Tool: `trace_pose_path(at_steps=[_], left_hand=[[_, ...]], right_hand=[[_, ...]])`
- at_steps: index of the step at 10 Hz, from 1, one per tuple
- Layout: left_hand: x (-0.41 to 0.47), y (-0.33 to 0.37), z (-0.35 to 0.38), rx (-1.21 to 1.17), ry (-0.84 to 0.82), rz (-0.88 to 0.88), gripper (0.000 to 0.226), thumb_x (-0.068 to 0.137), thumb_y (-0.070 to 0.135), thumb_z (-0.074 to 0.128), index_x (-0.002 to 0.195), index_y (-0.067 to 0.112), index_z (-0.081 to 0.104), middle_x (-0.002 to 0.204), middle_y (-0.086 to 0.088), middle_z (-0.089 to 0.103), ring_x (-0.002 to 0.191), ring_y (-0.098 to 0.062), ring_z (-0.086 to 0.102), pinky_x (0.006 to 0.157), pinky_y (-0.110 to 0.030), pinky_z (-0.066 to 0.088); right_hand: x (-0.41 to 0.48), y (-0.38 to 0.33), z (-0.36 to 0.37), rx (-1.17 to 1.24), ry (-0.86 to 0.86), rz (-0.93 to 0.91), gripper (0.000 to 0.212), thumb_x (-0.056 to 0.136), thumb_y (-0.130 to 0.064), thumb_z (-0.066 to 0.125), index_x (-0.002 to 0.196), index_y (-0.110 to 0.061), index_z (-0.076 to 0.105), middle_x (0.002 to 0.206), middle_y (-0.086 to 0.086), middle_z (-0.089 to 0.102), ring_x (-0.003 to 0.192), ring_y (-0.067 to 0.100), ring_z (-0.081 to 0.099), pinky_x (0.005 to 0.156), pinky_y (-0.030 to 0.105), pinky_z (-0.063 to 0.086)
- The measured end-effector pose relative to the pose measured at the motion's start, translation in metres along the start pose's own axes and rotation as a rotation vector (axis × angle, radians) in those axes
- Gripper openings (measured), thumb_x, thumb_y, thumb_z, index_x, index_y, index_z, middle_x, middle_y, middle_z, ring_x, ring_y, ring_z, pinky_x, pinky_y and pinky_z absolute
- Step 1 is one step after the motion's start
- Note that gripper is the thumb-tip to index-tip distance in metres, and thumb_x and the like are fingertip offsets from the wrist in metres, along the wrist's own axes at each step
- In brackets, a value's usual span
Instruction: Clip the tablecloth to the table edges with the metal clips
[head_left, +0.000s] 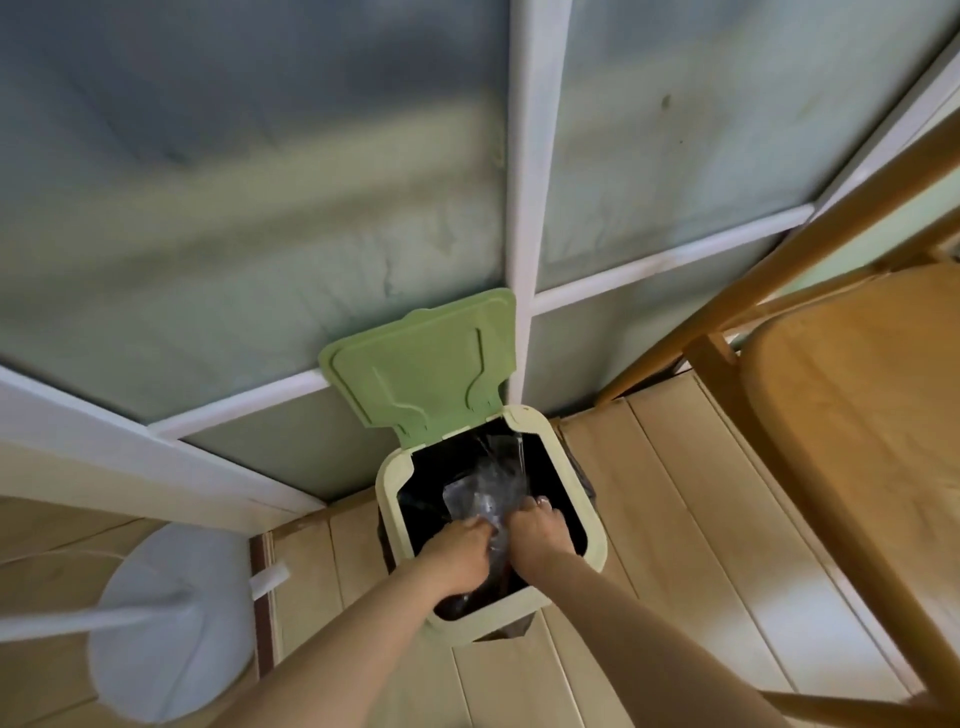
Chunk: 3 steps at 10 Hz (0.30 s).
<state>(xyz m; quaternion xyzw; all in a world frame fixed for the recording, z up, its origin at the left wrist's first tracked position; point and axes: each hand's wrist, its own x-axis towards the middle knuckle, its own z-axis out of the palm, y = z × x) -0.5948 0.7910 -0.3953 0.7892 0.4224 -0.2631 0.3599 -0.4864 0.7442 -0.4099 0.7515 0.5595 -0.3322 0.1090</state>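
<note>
Behind the bin (387, 499) stands a frosted glass wall (260, 208) with white framing. A wooden chair (857, 415) is to the bin's right, and a white round stand base (171, 623) is on the floor to its left. The bin's green lid (421, 364) is tipped up against the wall. Over the bin's black-lined opening, the left hand (462, 556) and right hand (540, 535) each curl their fingers round a clear plastic wrapper (488, 488). Where the tablecloth and metal clips are cannot be told.
</note>
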Motion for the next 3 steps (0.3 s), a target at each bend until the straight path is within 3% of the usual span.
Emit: trace_pose_path(at_steps=[1, 2, 3], left_hand=[[-0.004, 0.005, 0.004, 0.139, 0.021, 0.017, 0.036, 0.097, 0.021, 0.037, 0.130, 0.009, 0.047, 0.137, -0.010, 0.045, 0.125, -0.028, 0.041, 0.097, -0.037, 0.039], [-0.023, 0.015, -0.007, 0.116, 0.050, 0.025, 0.034, 0.096, 0.024, 0.041, 0.126, 0.010, 0.049, 0.134, -0.009, 0.047, 0.124, -0.027, 0.042, 0.096, -0.038, 0.040], [-0.049, 0.023, -0.022, -0.012, 0.065, 0.024, 0.032, 0.096, 0.024, 0.042, 0.125, 0.014, 0.051, 0.132, -0.005, 0.049, 0.118, -0.024, 0.049, 0.095, -0.037, 0.043]], right_hand=[[-0.007, -0.005, -0.005, -0.148, 0.000, -0.016, 0.024, 0.093, -0.018, 0.047, 0.112, -0.015, 0.060, 0.116, 0.007, 0.063, 0.112, 0.024, 0.055, 0.091, 0.034, 0.040], [-0.031, -0.007, -0.028, -0.016, 0.051, -0.017, 0.021, 0.091, -0.013, 0.047, 0.105, -0.013, 0.063, 0.109, 0.008, 0.066, 0.104, 0.027, 0.061, 0.081, 0.033, 0.045], [-0.063, -0.002, -0.049, 0.193, 0.048, -0.002, 0.027, 0.091, -0.013, 0.046, 0.110, -0.017, 0.064, 0.112, 0.006, 0.066, 0.103, 0.026, 0.061, 0.083, 0.032, 0.047]])
